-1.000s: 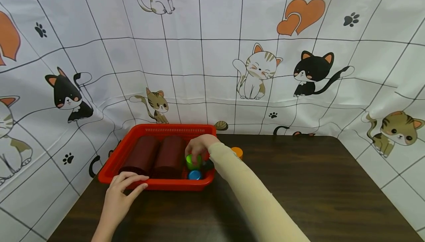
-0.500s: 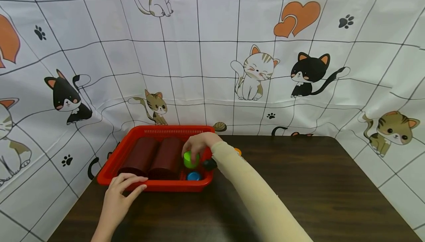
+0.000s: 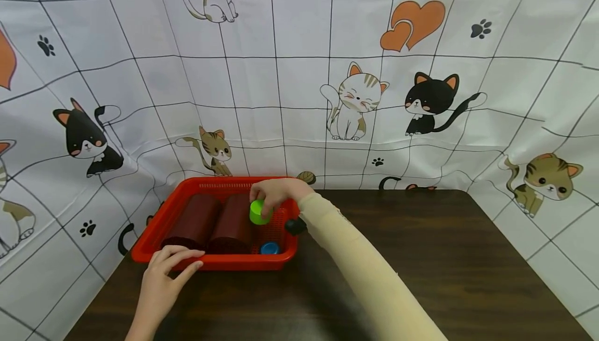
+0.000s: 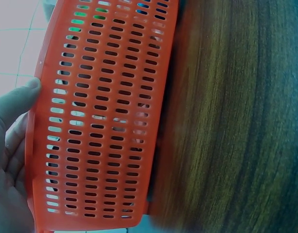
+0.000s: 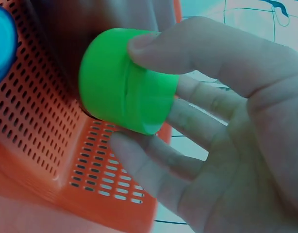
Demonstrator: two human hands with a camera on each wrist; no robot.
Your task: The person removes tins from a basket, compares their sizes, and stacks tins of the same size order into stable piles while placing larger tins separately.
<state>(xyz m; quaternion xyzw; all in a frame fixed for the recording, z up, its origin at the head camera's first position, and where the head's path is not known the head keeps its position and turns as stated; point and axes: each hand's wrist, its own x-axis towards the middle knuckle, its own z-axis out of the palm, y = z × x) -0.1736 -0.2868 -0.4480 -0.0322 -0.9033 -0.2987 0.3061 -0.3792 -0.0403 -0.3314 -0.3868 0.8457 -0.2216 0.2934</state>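
Observation:
In the head view my right hand point(image 3: 281, 193) holds a small bright green round container point(image 3: 258, 213) over the right part of a red plastic basket point(image 3: 243, 263). The right wrist view shows the thumb pressing one side of this lidded green container point(image 5: 104, 77), with fingers around the other side. My left hand point(image 3: 161, 278) grips the basket's near rim, left of its middle. Seen from the left wrist, the thumb lies on the rim of the perforated basket point(image 4: 91, 145) and the fingers go behind it. A blue round container point(image 3: 270, 248) sits in the basket's near right corner.
Two dark brown cylinders point(image 3: 193, 221) lie side by side in the basket's left and middle. A dark wooden table point(image 3: 421, 258) carries the basket. Behind it hangs a white cloth point(image 3: 299, 81) printed with cats. A black knob-like object point(image 3: 295, 226) shows beneath my right wrist.
My right hand has lifted the green container up and slightly left, from near the blue one. An orange object behind the right sleeve is now hidden. The left hand keeps its grip.

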